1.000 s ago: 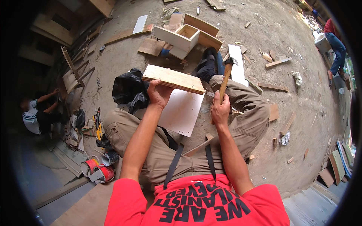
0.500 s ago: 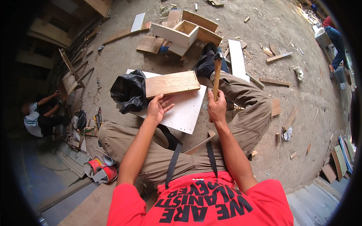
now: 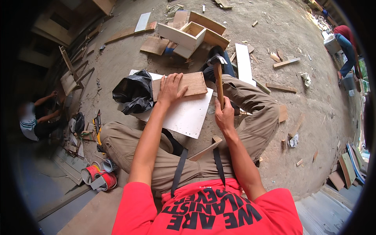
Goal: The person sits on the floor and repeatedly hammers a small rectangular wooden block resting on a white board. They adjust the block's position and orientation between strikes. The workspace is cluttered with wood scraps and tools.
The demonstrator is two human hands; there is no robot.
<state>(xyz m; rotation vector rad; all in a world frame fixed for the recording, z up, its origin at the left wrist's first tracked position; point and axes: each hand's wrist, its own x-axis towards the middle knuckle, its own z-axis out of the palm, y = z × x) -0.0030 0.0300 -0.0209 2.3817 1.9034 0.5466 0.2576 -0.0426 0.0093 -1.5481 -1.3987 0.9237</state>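
Observation:
My left hand (image 3: 171,89) lies on top of a wooden block (image 3: 194,84), its fingers stretched across the upper face. Under the block is a white board (image 3: 190,122) with small holes along one edge. A black plastic bag (image 3: 133,93) sits against the block's left end, partly on the board. My right hand (image 3: 225,115) is wrapped round the wooden handle of a hammer (image 3: 218,80). The hammer stands roughly upright in the picture, its metal head beyond my fist, to the right of the block and apart from it.
Ahead lies a small wooden box frame (image 3: 190,35) among boards. A white plank (image 3: 244,64) rests beyond my right leg. Red cans (image 3: 103,181) stand left of my left knee. One person (image 3: 33,121) sits at far left; another (image 3: 345,51) bends at far right. Wood scraps litter the floor.
My left hand has gone from the block's near edge to flat on its top. The block's top face looks tilted differently. The hammer has swung slightly left, still in my right hand.

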